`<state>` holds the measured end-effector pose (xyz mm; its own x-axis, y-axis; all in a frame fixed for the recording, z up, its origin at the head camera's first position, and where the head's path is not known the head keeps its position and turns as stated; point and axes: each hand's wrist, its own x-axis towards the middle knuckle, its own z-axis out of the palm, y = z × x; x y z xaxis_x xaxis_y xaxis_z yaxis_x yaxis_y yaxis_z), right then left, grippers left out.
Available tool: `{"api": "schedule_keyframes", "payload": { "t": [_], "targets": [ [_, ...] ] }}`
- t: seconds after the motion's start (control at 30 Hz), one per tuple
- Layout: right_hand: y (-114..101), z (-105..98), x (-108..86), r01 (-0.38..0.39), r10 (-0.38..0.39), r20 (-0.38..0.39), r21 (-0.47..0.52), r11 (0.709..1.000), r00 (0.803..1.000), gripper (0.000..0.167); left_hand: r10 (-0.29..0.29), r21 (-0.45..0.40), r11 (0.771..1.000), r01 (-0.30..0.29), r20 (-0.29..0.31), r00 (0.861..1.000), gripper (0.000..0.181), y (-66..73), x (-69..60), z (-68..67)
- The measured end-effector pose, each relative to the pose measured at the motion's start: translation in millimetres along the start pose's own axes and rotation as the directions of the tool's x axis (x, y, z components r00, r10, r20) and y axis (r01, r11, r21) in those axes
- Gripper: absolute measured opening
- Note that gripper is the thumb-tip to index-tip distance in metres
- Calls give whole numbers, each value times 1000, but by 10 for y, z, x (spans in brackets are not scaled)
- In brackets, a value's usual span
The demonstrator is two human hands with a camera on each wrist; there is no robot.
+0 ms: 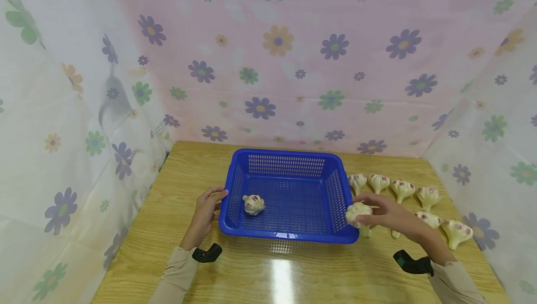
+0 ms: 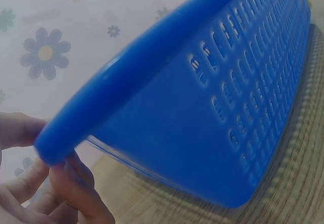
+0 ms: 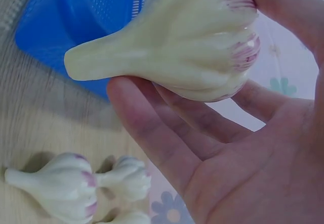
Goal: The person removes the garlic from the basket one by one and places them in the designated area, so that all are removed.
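A blue plastic basket [image 1: 289, 235] with slotted walls stands on the table, one garlic bulb [image 1: 254, 204] lying inside at its left. My left hand [image 1: 206, 210] grips the basket's left rim, its fingers under the rim in the left wrist view, where the basket wall [image 2: 167, 118] fills much of the picture. Between the thumb and fingers of my right hand [image 1: 388, 215] is another garlic bulb [image 3: 187, 42], white with purple streaks. That hand holds it beside the basket's right rim, with the stem toward the basket in the right wrist view.
Several more garlic bulbs [image 1: 402, 190] lie in rows on the wooden table [image 1: 168, 229], right of the basket and partly behind my right hand. Flowered cloth [image 1: 277, 75] hangs behind the table and along both sides.
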<state>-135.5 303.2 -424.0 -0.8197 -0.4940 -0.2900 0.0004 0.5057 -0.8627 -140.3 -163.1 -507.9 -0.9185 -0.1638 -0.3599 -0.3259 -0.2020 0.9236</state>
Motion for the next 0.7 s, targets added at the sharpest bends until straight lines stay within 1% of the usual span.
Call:
{"api": "schedule_keyframes", "payload": {
  "t": [0.17,0.3,0.43,0.63,0.7],
  "targets": [
    [72,-38,-76,-17,17,-3,41,999,1000,50,-21,-1,1000,21,16,1000,35,42,-29,-7],
    [154,-48,-128,-39,38,7,89,995,999,49,-18,16,1000,17,28,999,32,142,-126,19],
    [248,-50,-182,-58,58,7,107,993,998,47,-5,26,1000,4,34,999,32,223,-215,50],
    [380,-47,-262,-78,74,31,154,985,997,50,1,21,1000,-2,36,999,32,223,-217,58],
    [430,-47,-283,-102,95,48,166,981,994,51,-6,22,1000,6,32,999,31,224,-210,56]
  ]
}}
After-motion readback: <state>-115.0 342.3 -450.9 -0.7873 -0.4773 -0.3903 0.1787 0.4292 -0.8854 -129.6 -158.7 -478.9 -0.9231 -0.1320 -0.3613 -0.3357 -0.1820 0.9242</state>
